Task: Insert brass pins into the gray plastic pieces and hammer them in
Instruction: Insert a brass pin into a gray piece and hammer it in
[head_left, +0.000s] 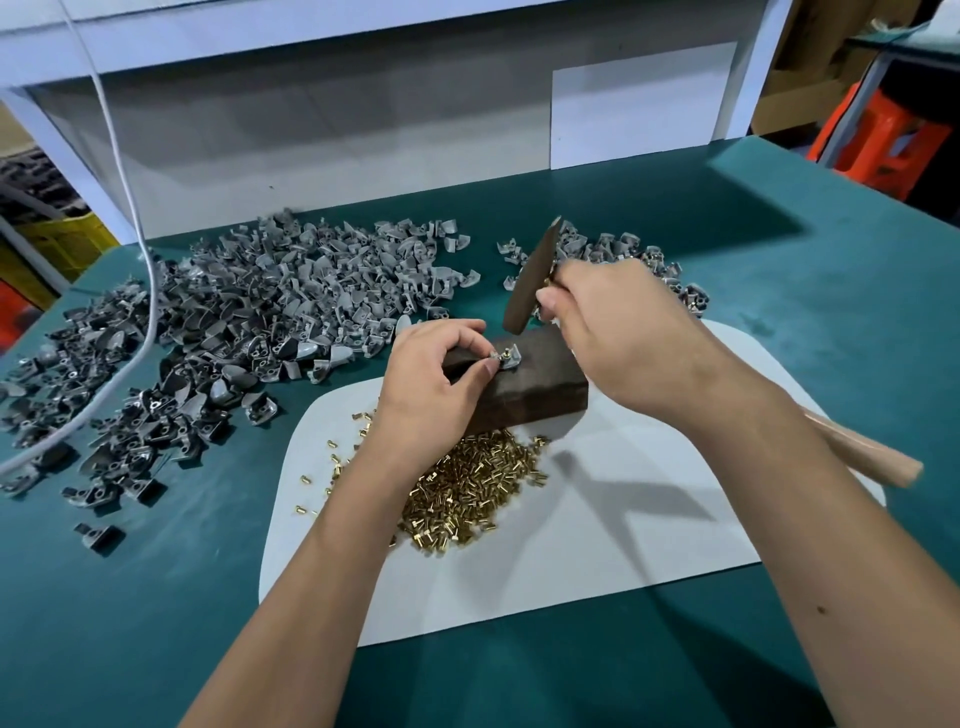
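Observation:
My left hand (439, 374) pinches a small gray plastic piece (506, 357) with a brass pin in it, resting on top of a dark block (535, 395). My right hand (618, 327) grips a hammer close to its dark head (527, 283), which hangs tilted just above the piece. The wooden handle (862, 452) sticks out behind my right forearm. A heap of loose brass pins (467, 493) lies on the white mat (597, 545) in front of the block, partly hidden by my left wrist.
A large heap of gray plastic pieces (223, 332) covers the green table (156, 597) at left. A smaller heap (623, 260) lies behind my right hand. A white cable (140, 291) crosses the left heap. A white wall panel (332, 119) stands at the back.

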